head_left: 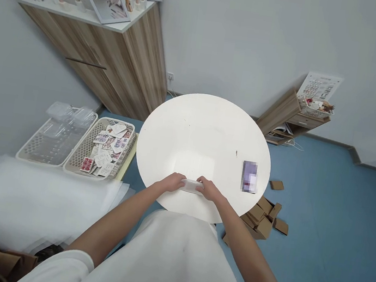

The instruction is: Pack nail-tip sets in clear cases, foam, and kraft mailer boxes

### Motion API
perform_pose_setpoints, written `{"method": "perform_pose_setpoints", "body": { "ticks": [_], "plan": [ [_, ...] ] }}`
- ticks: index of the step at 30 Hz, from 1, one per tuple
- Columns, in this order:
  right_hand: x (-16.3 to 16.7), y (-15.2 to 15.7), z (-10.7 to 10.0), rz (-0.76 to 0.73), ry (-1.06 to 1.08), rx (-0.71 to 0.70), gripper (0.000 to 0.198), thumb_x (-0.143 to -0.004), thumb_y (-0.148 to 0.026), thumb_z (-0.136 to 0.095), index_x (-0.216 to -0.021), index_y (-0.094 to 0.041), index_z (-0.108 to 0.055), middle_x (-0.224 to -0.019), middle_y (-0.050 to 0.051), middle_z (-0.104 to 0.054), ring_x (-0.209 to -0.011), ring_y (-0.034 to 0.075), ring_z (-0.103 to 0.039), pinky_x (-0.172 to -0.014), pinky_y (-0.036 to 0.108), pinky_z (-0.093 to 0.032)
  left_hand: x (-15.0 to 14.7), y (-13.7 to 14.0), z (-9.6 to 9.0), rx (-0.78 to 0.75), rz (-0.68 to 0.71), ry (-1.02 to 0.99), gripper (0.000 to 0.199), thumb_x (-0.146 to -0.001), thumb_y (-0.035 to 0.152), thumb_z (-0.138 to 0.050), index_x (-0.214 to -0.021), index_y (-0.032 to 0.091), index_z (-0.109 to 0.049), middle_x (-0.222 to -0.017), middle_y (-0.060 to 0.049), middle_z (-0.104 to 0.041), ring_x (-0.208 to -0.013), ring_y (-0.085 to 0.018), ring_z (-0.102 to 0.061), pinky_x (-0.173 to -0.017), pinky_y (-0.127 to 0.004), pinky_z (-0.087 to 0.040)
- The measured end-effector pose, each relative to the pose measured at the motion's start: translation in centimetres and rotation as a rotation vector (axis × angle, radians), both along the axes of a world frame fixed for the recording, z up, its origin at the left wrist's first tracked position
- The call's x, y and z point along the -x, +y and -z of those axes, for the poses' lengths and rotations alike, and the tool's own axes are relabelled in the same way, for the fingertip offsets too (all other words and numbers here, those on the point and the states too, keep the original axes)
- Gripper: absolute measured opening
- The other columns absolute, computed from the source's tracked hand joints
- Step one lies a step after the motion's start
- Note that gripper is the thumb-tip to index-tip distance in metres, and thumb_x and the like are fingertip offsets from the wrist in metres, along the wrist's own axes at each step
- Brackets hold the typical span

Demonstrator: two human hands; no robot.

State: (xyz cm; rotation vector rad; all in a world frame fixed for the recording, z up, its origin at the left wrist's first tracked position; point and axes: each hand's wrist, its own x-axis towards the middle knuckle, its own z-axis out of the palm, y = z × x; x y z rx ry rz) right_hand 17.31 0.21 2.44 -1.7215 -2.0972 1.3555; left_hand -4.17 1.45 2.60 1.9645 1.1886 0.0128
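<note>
Near the front edge of the round white table (204,124), a small, whitish, see-through piece, seemingly a clear plastic box (191,186), lies between my hands. My left hand (173,182) grips its left end, fingers curled over it. Its right end is held by my right hand (208,189) in the same way. Whether the piece rests on the table or is raised slightly I cannot tell. Over on the right side of the table lies a purple item (249,176), blurred into blocks.
Left of the table stand a white basket of printed cards (73,166) and another basket with clear plastic boxes (21,155). White sheeting (35,203) covers the lower left. Cardboard boxes (263,217) lie on the floor at right. A wooden cabinet (140,55) stands behind, a small shelf (279,112) beyond.
</note>
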Motion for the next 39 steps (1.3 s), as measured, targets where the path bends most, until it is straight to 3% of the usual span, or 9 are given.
{"method": "perform_pose_setpoints", "body": {
  "ticks": [6, 14, 22, 24, 26, 29, 33, 36, 39],
  "plan": [
    [-0.3, 2.3, 0.3, 0.004, 0.001, 0.141, 0.020, -0.071, -0.033, -0.055, -0.089, -0.022, -0.055, -0.085, 0.002, -0.059, -0.073, 0.015, -0.053, -0.059, 0.024, -0.039, 0.2, 1.7, 1.5, 0.125, -0.172, 0.015, 0.025, -0.072, 0.033, -0.048, -0.090, 0.020, -0.059, -0.093, -0.003, -0.062, -0.085, -0.019, -0.056, -0.068, -0.026, -0.041],
    [-0.9, 3.0, 1.5, 0.099, 0.025, 0.148, 0.027, -0.074, -0.033, -0.052, -0.098, -0.023, -0.055, -0.102, 0.003, -0.057, -0.092, 0.017, -0.052, -0.075, 0.028, -0.040, 1.4, 2.1, 2.1, 0.206, -0.385, 0.050, 0.021, -0.071, 0.036, -0.051, -0.078, 0.018, -0.060, -0.080, -0.003, -0.061, -0.077, -0.018, -0.056, -0.060, -0.024, -0.039],
    [-1.0, 2.6, 2.0, 0.171, -0.081, 0.016, 0.032, -0.076, -0.025, -0.046, -0.108, -0.020, -0.050, -0.105, 0.005, -0.055, -0.097, 0.018, -0.050, -0.083, 0.029, -0.038, 1.6, 1.9, 2.2, 0.161, -0.458, 0.130, 0.020, -0.071, 0.034, -0.051, -0.081, 0.017, -0.058, -0.082, -0.003, -0.060, -0.077, -0.018, -0.056, -0.061, -0.025, -0.041],
    [-1.2, 2.0, 1.9, 0.227, -0.111, -0.033, 0.036, -0.076, -0.024, -0.046, -0.112, -0.020, -0.047, -0.108, 0.007, -0.052, -0.101, 0.019, -0.048, -0.085, 0.031, -0.037, 1.3, 1.5, 2.0, 0.081, -0.493, 0.141, 0.025, -0.073, 0.032, -0.050, -0.092, 0.017, -0.056, -0.091, -0.005, -0.059, -0.083, -0.019, -0.055, -0.066, -0.026, -0.042],
    [-1.5, 1.0, 1.9, 0.329, -0.143, -0.096, 0.044, -0.076, -0.026, -0.046, -0.119, -0.020, -0.042, -0.115, 0.008, -0.047, -0.109, 0.022, -0.042, -0.089, 0.034, -0.035, 0.8, 0.7, 1.6, -0.096, -0.522, 0.175, 0.034, -0.074, 0.030, -0.049, -0.105, 0.017, -0.050, -0.104, -0.008, -0.055, -0.096, -0.021, -0.051, -0.076, -0.030, -0.041],
    [-2.0, -1.0, 2.2, 0.524, -0.104, -0.093, 0.059, -0.074, -0.030, -0.048, -0.128, -0.018, -0.028, -0.127, 0.011, -0.036, -0.118, 0.025, -0.034, -0.094, 0.037, -0.032, -0.2, -0.9, 1.0, -0.382, -0.387, 0.210, 0.040, -0.077, 0.028, -0.047, -0.116, 0.019, -0.044, -0.122, -0.010, -0.044, -0.113, -0.025, -0.039, -0.090, -0.037, -0.033],
    [-1.6, -2.4, 2.8, 0.763, 0.132, 0.098, 0.069, -0.069, -0.034, -0.054, -0.129, -0.017, -0.025, -0.125, 0.012, -0.040, -0.103, 0.021, -0.049, -0.084, 0.030, -0.042, -2.0, -2.7, 1.2, -0.457, -0.009, 0.181, 0.046, -0.076, 0.030, -0.048, -0.121, 0.024, -0.039, -0.133, -0.007, -0.034, -0.122, -0.025, -0.028, -0.096, -0.039, -0.024],
    [-0.6, -1.6, 2.8, 0.859, 0.284, 0.243, 0.072, -0.062, -0.032, -0.060, -0.126, -0.017, -0.031, -0.116, 0.012, -0.049, -0.092, 0.019, -0.056, -0.072, 0.027, -0.046, -3.0, -3.2, 1.8, -0.460, 0.045, 0.231, 0.050, -0.074, 0.030, -0.050, -0.122, 0.024, -0.037, -0.134, -0.009, -0.032, -0.122, -0.026, -0.028, -0.094, -0.041, -0.025],
    [0.3, -0.9, 2.5, 0.867, 0.335, 0.262, 0.054, -0.061, -0.032, -0.060, -0.111, -0.015, -0.047, -0.101, 0.010, -0.058, -0.080, 0.017, -0.059, -0.062, 0.025, -0.046, -3.2, -3.2, 2.1, -0.472, 0.049, 0.247, 0.048, -0.073, 0.030, -0.050, -0.120, 0.024, -0.039, -0.133, -0.010, -0.034, -0.119, -0.026, -0.031, -0.093, -0.042, -0.026]
  ]
}}
